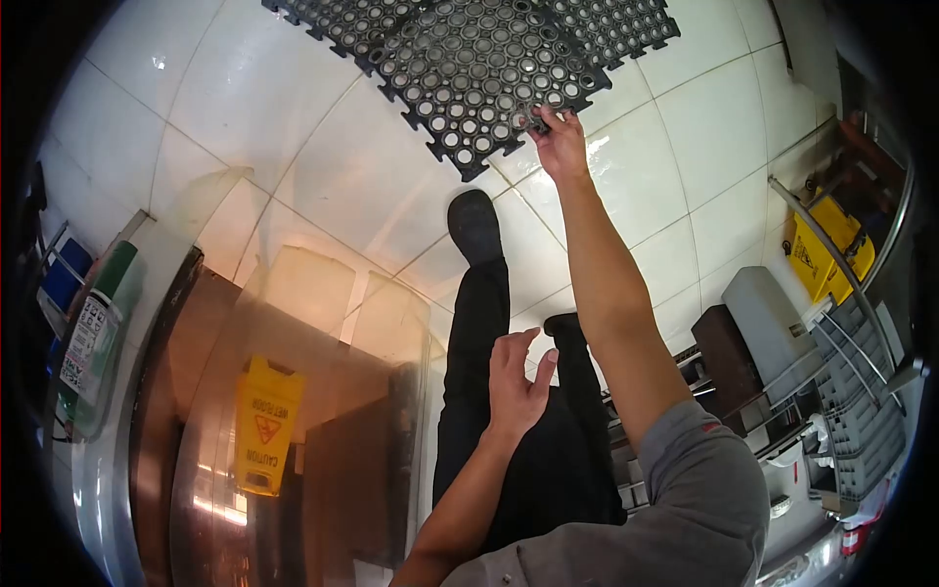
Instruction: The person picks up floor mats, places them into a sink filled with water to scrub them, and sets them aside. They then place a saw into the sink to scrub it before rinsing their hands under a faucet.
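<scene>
Fingers [541, 121], head view: those of the right hand [560, 147] are pinched on the near edge of the black perforated rubber floor mat [469, 68], arm fully stretched toward 12 o'clock.

Mat: flat on the white tiled floor [293, 127], at 12 o'clock, beyond the black shoe [475, 225].

Left hand [514, 377]: centre of view, loose and spread, holding nothing, well apart from the mat.

Yellow folding caution sign [827, 256]: 3 o'clock, beside grey wire racks [861, 411].

Step in hand, by judgement: securing a hold on the mat's edge. A lift or drag would call for a deeper grip, probably with the free hand added.
</scene>
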`<state>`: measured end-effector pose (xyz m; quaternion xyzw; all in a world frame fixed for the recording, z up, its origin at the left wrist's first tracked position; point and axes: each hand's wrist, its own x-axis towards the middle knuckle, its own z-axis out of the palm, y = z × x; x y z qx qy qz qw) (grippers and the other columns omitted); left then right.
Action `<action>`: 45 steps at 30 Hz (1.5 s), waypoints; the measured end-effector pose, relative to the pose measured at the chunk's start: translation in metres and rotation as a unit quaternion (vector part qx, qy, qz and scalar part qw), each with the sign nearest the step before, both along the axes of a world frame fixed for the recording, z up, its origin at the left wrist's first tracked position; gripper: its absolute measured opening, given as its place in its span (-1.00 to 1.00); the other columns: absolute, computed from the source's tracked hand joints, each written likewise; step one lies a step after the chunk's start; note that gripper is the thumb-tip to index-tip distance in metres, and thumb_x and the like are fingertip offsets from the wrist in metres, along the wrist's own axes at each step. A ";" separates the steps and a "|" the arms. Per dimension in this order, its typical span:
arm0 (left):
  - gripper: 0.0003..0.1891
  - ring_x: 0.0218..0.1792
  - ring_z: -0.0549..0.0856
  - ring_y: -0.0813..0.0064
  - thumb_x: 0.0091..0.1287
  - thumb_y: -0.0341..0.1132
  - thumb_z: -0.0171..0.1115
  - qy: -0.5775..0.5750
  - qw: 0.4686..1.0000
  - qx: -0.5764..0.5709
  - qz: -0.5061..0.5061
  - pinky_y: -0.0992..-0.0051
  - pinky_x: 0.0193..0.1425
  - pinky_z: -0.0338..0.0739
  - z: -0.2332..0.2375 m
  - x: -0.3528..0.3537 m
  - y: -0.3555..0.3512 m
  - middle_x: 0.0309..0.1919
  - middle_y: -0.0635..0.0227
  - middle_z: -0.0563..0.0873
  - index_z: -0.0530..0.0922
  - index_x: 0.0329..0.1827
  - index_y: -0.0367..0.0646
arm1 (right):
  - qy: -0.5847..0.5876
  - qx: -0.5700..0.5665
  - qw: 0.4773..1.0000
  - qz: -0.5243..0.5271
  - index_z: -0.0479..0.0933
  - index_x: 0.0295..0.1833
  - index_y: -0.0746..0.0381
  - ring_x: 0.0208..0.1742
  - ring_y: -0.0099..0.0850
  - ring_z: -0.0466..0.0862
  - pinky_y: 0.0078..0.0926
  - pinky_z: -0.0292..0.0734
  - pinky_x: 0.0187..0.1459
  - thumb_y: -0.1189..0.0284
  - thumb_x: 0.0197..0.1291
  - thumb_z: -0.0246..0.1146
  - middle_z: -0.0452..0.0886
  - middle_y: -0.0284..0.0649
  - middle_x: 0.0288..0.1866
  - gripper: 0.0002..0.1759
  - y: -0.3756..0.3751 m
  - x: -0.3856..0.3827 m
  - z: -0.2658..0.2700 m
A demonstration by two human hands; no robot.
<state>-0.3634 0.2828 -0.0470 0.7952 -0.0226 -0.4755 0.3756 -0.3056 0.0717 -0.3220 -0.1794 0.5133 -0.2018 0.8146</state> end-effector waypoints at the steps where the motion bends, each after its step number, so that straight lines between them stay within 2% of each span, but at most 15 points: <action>1: -0.67 -0.22 0.53 0.28 0.22 -0.29 0.22 0.000 1.000 0.001 -0.002 0.42 -0.13 0.47 -0.001 0.001 0.000 -0.13 0.13 0.53 0.49 0.00 -0.27 | 0.005 -0.009 1.000 0.005 0.38 -0.07 0.15 -0.13 -0.43 0.57 -0.25 0.50 -0.11 0.60 0.15 0.19 0.55 -0.31 -0.18 -0.75 0.000 0.000 -0.004; 3: -0.66 -0.22 0.53 0.29 0.22 -0.27 0.22 0.004 1.000 -0.001 0.019 0.42 -0.13 0.47 -0.002 0.002 0.001 -0.13 0.13 0.53 0.49 0.00 -0.26 | 0.021 -0.030 0.999 0.016 0.39 -0.09 0.13 -0.14 -0.44 0.58 -0.27 0.44 -0.13 0.58 0.14 0.22 0.57 -0.32 -0.20 -0.75 0.001 -0.001 -0.010; 10: -0.66 -0.21 0.53 0.24 0.24 -0.25 0.22 0.034 0.999 0.011 0.036 0.39 -0.14 0.47 -0.003 0.006 0.001 -0.17 0.12 0.51 0.49 0.00 -0.25 | 0.033 -0.036 0.998 0.030 0.44 -0.14 0.11 -0.18 -0.47 0.59 -0.33 0.46 -0.20 0.57 0.13 0.23 0.59 -0.33 -0.23 -0.80 0.000 -0.006 -0.013; 12: -0.66 -0.24 0.52 0.38 0.25 -0.22 0.20 0.028 0.999 0.013 0.034 0.46 -0.20 0.44 -0.004 0.004 0.001 -0.12 0.21 0.53 0.50 0.00 -0.21 | 0.022 -0.032 0.999 0.033 0.45 -0.16 0.11 -0.18 -0.47 0.59 -0.36 0.49 -0.24 0.57 0.13 0.22 0.59 -0.34 -0.24 -0.81 0.002 -0.006 -0.016; 13: -0.66 -0.24 0.52 0.38 0.25 -0.22 0.20 0.029 0.999 0.015 0.032 0.46 -0.20 0.44 -0.003 0.004 0.000 -0.12 0.21 0.53 0.50 0.00 -0.21 | 0.013 -0.027 0.999 0.035 0.44 -0.14 0.11 -0.18 -0.48 0.59 -0.37 0.51 -0.25 0.58 0.13 0.22 0.59 -0.34 -0.24 -0.79 0.004 -0.006 -0.018; 20: -0.66 -0.25 0.53 0.40 0.26 -0.17 0.17 0.028 0.999 0.013 0.039 0.44 -0.21 0.43 -0.007 0.008 -0.004 -0.12 0.24 0.53 0.50 0.00 -0.20 | 0.031 -0.014 0.999 0.001 0.38 -0.12 0.12 -0.19 -0.47 0.58 -0.36 0.53 -0.25 0.60 0.13 0.21 0.57 -0.33 -0.22 -0.75 0.012 -0.008 -0.033; 28: -0.67 -0.24 0.53 0.44 0.27 -0.20 0.16 0.037 0.998 0.015 0.039 0.48 -0.21 0.40 -0.007 0.014 -0.006 -0.12 0.26 0.54 0.51 0.00 -0.20 | 0.053 0.027 0.998 0.016 0.39 -0.11 0.15 -0.16 -0.44 0.57 -0.24 0.52 -0.14 0.58 0.15 0.21 0.56 -0.31 -0.22 -0.78 0.009 -0.013 -0.046; 30: -0.69 -0.16 0.53 0.27 0.26 -0.28 0.18 0.058 0.997 0.020 0.044 0.41 -0.12 0.48 -0.005 0.019 -0.009 -0.13 0.11 0.52 0.49 -0.02 -0.28 | 0.067 0.033 0.997 0.017 0.39 -0.11 0.16 -0.16 -0.43 0.57 -0.23 0.54 -0.14 0.59 0.15 0.21 0.55 -0.31 -0.23 -0.78 0.008 -0.014 -0.054; 32: -0.69 -0.16 0.52 0.27 0.26 -0.28 0.18 0.059 0.997 0.017 0.041 0.41 -0.11 0.47 -0.006 0.020 -0.009 -0.13 0.11 0.52 0.49 -0.02 -0.29 | 0.044 0.042 0.998 0.026 0.40 -0.08 0.16 -0.16 -0.42 0.57 -0.21 0.54 -0.12 0.59 0.15 0.20 0.56 -0.29 -0.24 -0.77 0.007 -0.015 -0.060; 33: -0.69 -0.16 0.52 0.28 0.27 -0.27 0.17 0.059 0.997 0.017 0.043 0.41 -0.11 0.47 -0.006 0.021 -0.009 -0.12 0.11 0.52 0.49 -0.02 -0.29 | 0.044 0.042 0.998 0.014 0.40 -0.10 0.26 -0.14 -0.32 0.59 -0.14 0.60 -0.09 0.61 0.18 0.16 0.55 -0.19 -0.20 -0.82 0.007 -0.016 -0.063; 34: -0.69 -0.16 0.52 0.28 0.27 -0.27 0.17 0.060 0.997 0.016 0.038 0.41 -0.11 0.47 -0.006 0.021 -0.008 -0.12 0.11 0.52 0.49 -0.02 -0.29 | 0.045 0.041 0.998 0.009 0.40 -0.10 0.26 -0.14 -0.32 0.59 -0.14 0.60 -0.09 0.61 0.18 0.16 0.55 -0.19 -0.20 -0.82 0.008 -0.017 -0.066; 36: -0.69 -0.15 0.52 0.29 0.27 -0.28 0.16 0.064 0.997 0.012 0.049 0.42 -0.10 0.46 -0.007 0.021 -0.008 -0.12 0.12 0.52 0.48 -0.01 -0.30 | 0.064 0.048 0.996 0.028 0.43 -0.13 0.19 -0.17 -0.44 0.58 -0.28 0.55 -0.19 0.55 0.13 0.23 0.57 -0.29 -0.23 -0.81 0.008 -0.018 -0.073; 41: -0.69 -0.14 0.51 0.32 0.28 -0.27 0.16 0.076 0.995 0.022 0.053 0.43 -0.11 0.45 -0.007 0.023 -0.011 -0.12 0.14 0.52 0.48 -0.01 -0.29 | 0.073 0.056 0.995 0.047 0.44 -0.10 0.20 -0.17 -0.42 0.59 -0.29 0.55 -0.19 0.52 0.12 0.23 0.57 -0.28 -0.20 -0.78 0.006 -0.016 -0.079; 43: -0.69 -0.15 0.51 0.33 0.28 -0.27 0.16 0.069 0.996 0.013 0.062 0.44 -0.12 0.44 -0.009 0.021 -0.009 -0.11 0.15 0.52 0.49 -0.01 -0.28 | 0.118 0.053 0.989 0.077 0.45 -0.15 0.24 -0.18 -0.35 0.61 -0.25 0.59 -0.13 0.53 0.18 0.15 0.57 -0.22 -0.21 -0.88 0.004 -0.015 -0.081; 45: -0.69 -0.18 0.51 0.36 0.28 -0.23 0.16 0.062 0.996 0.009 0.065 0.45 -0.16 0.43 -0.009 0.020 -0.008 -0.11 0.18 0.52 0.49 -0.01 -0.24 | 0.124 0.061 0.987 0.082 0.45 -0.14 0.23 -0.20 -0.35 0.61 -0.25 0.59 -0.14 0.51 0.17 0.15 0.58 -0.22 -0.22 -0.86 0.003 -0.015 -0.084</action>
